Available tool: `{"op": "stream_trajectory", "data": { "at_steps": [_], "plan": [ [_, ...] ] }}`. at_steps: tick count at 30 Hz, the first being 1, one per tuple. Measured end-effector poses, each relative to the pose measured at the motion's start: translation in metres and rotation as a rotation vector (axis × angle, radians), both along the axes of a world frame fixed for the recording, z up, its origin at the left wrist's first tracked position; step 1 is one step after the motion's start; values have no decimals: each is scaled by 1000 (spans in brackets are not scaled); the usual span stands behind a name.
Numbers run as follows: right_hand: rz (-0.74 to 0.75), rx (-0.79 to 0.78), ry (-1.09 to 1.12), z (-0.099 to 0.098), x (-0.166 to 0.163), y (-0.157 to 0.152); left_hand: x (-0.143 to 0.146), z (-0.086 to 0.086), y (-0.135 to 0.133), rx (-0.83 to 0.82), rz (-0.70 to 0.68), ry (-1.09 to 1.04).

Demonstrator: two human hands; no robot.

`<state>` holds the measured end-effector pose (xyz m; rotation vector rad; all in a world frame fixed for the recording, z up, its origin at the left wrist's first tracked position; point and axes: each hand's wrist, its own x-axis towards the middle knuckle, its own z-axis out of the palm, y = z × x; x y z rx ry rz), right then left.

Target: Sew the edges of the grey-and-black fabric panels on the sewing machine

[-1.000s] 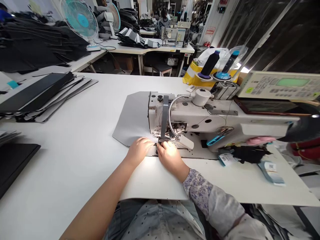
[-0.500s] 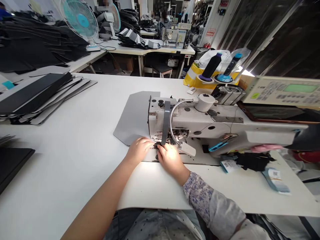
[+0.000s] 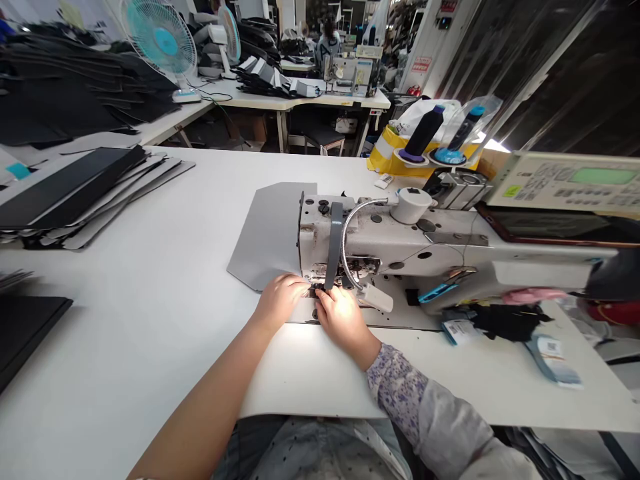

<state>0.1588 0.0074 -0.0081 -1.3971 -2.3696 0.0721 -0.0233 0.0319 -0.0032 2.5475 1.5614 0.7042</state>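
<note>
A grey-white sewing machine (image 3: 415, 243) stands on the white table (image 3: 150, 293). A grey sheet of material (image 3: 273, 230) runs under its needle area and back toward me as a pale panel (image 3: 310, 373). My left hand (image 3: 277, 300) rests curled on the sheet just left of the presser foot. My right hand (image 3: 340, 313) lies beside it under the machine's lamp, fingertips pinched at the foot on the sheet's edge. What exactly the fingertips grip is hidden.
Stacks of dark and grey panels (image 3: 75, 190) lie at the left, a black piece (image 3: 25, 327) at the near left edge. Thread cones (image 3: 423, 133) and a control panel (image 3: 565, 183) stand at the right. A fan (image 3: 160, 37) and another sewing station are behind.
The hands stay at the presser foot with barely any shift. The grey sheet sits slightly nearer in view; the camera has moved a little.
</note>
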Motion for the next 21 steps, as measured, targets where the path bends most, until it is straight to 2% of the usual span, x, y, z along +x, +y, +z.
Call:
{"op": "stream_trajectory", "data": {
  "at_steps": [3, 5, 8, 10, 13, 16, 19, 21],
  "plan": [
    [8, 18, 35, -1, 1, 1, -4, 2, 1, 0, 22, 26],
    [10, 30, 71, -3, 3, 3, -15, 6, 2, 11, 140, 64],
    [12, 59, 128, -5, 5, 4, -40, 17, 0, -2, 394, 157],
    [22, 83, 161, -6, 7, 4, -54, 25, -10, -55, 441, 225],
    [36, 111, 184, -3, 8, 1, -55, 36, -46, -213, 362, 263],
    [31, 115, 165, 2, 8, -5, -32, 41, -94, -359, 231, 232],
    [25, 58, 113, 8, 5, -13, -3, 37, -124, -333, 37, 223],
    [20, 15, 64, 10, 3, -16, 12, 31, -122, -237, -22, 234]
  ]
}}
